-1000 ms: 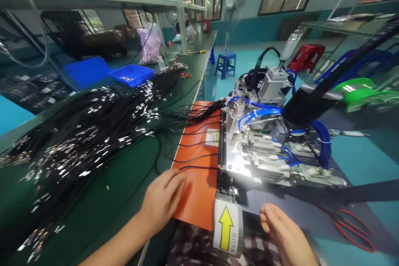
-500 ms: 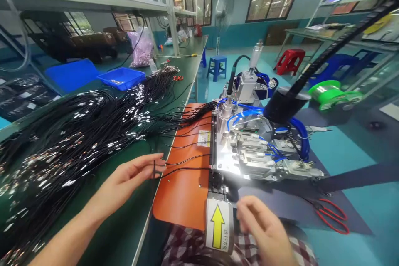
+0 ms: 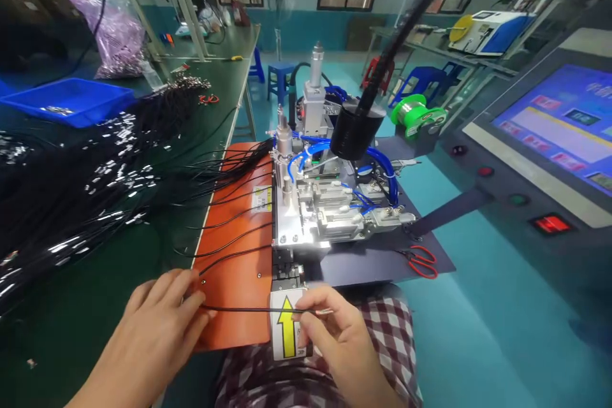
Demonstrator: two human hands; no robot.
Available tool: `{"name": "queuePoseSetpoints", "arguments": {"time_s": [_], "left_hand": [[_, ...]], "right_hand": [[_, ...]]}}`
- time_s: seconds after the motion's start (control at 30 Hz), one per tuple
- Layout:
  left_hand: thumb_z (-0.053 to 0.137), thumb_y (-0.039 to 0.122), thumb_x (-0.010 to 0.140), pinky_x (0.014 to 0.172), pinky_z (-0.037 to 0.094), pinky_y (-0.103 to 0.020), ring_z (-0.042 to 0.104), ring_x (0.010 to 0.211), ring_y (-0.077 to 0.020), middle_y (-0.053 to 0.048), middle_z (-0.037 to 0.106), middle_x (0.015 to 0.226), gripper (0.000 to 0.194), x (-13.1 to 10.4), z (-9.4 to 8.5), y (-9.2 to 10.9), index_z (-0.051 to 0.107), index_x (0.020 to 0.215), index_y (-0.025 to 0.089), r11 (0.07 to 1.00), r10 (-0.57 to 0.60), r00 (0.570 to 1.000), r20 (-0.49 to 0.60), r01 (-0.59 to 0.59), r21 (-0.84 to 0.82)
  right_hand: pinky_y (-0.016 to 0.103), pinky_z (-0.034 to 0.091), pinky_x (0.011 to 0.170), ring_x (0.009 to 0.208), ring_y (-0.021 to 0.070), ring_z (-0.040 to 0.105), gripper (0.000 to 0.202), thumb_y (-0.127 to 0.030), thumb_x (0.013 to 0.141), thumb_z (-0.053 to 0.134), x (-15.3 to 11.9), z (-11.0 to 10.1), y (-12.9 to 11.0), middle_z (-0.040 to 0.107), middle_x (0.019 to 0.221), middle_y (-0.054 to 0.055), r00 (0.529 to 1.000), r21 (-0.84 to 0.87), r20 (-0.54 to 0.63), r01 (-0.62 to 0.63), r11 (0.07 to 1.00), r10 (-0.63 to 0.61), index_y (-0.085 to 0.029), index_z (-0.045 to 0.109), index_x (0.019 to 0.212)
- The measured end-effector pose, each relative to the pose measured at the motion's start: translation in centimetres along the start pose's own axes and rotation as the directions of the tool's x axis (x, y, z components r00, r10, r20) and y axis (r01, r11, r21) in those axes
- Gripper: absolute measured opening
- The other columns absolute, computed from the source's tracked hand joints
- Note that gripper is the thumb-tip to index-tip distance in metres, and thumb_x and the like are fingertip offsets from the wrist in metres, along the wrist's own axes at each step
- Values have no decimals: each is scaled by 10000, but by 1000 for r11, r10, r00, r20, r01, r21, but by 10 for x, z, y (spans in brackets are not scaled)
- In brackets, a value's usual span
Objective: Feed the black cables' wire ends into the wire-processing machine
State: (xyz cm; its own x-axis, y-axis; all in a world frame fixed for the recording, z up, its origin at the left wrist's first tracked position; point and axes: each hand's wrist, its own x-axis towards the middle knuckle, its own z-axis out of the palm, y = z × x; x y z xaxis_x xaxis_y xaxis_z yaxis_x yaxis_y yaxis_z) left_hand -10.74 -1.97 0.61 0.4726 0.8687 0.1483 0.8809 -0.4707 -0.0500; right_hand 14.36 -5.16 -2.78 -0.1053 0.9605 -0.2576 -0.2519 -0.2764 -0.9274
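A black cable (image 3: 241, 310) runs level between my two hands, over the front of the orange board (image 3: 239, 331). My left hand (image 3: 165, 312) has its fingers closed around the cable at the board's left edge. At the other side, my right hand (image 3: 332, 328) pinches the cable close to its stripped end, where thin reddish and pale wires stick out. Under the cable lies a white label with a yellow arrow (image 3: 287, 328). Just beyond, a metal machine (image 3: 329, 210) holds a row of black cables (image 3: 234, 255) that enter from the left.
Heaped black cables (image 3: 95, 185) cover the green bench at left, near a blue tray (image 3: 71, 101). Red-handled scissors (image 3: 421, 261) lie right of the machine. A black flexible-arm cylinder (image 3: 356, 131) hangs above it. A control screen (image 3: 564, 121) and green spool (image 3: 417, 116) stand to the right.
My view has swung right, bringing in the control screen. My left hand has come nearer, and my right hand, empty before, now pinches a cable stretched from the left hand.
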Motion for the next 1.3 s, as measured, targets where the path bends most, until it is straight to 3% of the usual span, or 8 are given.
{"name": "queuePoseSetpoints", "arguments": {"time_s": [0.07,0.13,0.27,0.37,0.47,0.7,0.97,1.3], "left_hand": [[541,316,847,825,396,-436,545,1022,-307,-89,635,1086,200,9,-4,21,622,1005,225,986,48,999,25,-43,-163],[476,242,895,819,435,-362,575,967,-233,-65,639,1095,369,22,-12,45,454,1263,242,899,111,990,88,-62,-434],[348,203,954,711,475,-248,601,889,-168,-22,641,1048,313,49,-29,73,422,1245,294,662,239,941,239,22,-749],[360,217,955,732,479,-252,602,884,-172,-19,639,994,250,60,-33,75,466,1172,283,643,210,934,289,91,-761],[421,270,939,756,478,-265,594,911,-190,-28,633,1017,247,66,-30,75,477,1180,282,624,207,947,247,67,-778],[353,342,962,661,469,-214,602,757,-148,15,658,892,315,74,-19,83,459,1256,305,397,157,910,383,297,-869],[384,307,954,707,465,-217,586,723,-139,33,652,824,311,73,-22,78,481,1249,317,491,160,916,369,250,-835],[362,305,953,638,469,-216,557,649,-135,19,625,774,308,69,-12,81,483,1235,293,429,132,947,292,211,-879]], "right_hand": [[251,463,599,574,122,547,31,-216,837,613,1,2,-2,573,625,-23,1000,-50,28,7,999,-6,-188,625,832],[249,455,641,646,130,560,52,-163,811,632,1,2,-5,606,704,-10,995,-104,79,74,992,-65,-196,656,844],[242,435,668,727,139,538,167,-144,730,720,2,-11,-11,619,816,-3,983,-54,102,160,986,-154,-214,670,873],[216,410,559,622,113,510,104,-161,772,688,3,-23,-13,586,755,-20,991,43,48,126,991,-128,-219,653,850],[210,397,527,578,99,486,57,-188,814,664,4,-28,-13,557,729,-19,985,40,13,173,984,-174,-200,633,767],[177,390,511,531,73,465,212,-367,795,720,17,-32,-12,582,703,-13,994,282,56,70,957,-89,-184,635,857],[187,349,497,510,84,404,285,-419,759,737,26,-24,-13,534,620,-20,999,359,0,34,933,-36,-162,619,793],[218,303,511,531,96,357,285,-402,805,685,30,-22,-9,491,619,-19,1000,325,19,4,946,-11,-155,595,694]]}}
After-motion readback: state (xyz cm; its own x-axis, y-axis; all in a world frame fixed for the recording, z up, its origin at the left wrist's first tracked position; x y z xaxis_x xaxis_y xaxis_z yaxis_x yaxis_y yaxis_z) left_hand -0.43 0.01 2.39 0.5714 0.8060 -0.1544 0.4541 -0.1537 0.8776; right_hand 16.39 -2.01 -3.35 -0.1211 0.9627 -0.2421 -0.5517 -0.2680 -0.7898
